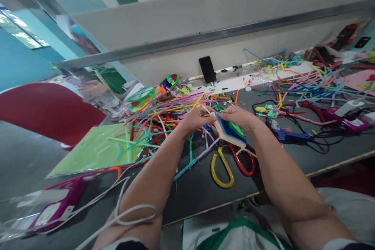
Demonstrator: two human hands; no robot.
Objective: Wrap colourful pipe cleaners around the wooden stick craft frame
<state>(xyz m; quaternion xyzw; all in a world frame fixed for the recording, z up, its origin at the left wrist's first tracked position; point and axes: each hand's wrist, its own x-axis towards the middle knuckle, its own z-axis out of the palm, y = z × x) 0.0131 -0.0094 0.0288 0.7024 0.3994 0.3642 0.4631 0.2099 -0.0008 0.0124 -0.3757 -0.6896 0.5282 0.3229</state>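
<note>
Between my two hands is a flat craft piece made of pipe cleaners point(230, 131), with cream, dark blue and green bands. My left hand point(197, 120) pinches a cream pipe cleaner at the piece's upper left corner. At the top edge, my right hand point(238, 117) grips the piece, thumb and fingers closed on it. Just below lies a pair of scissors point(222, 172) with one yellow and one red handle loop; the blades are hidden under the piece. Lilac and teal twisted pipe cleaners point(191, 160) rest on the table beside my left forearm.
Loose coloured pipe cleaners point(164, 115) are heaped left of my hands. A blue glue gun point(290, 134) with black cord lies at right. Purple power strips point(347, 121) sit on both sides. A phone point(207, 69) leans on the partition. White cable point(123, 203) crosses my left forearm.
</note>
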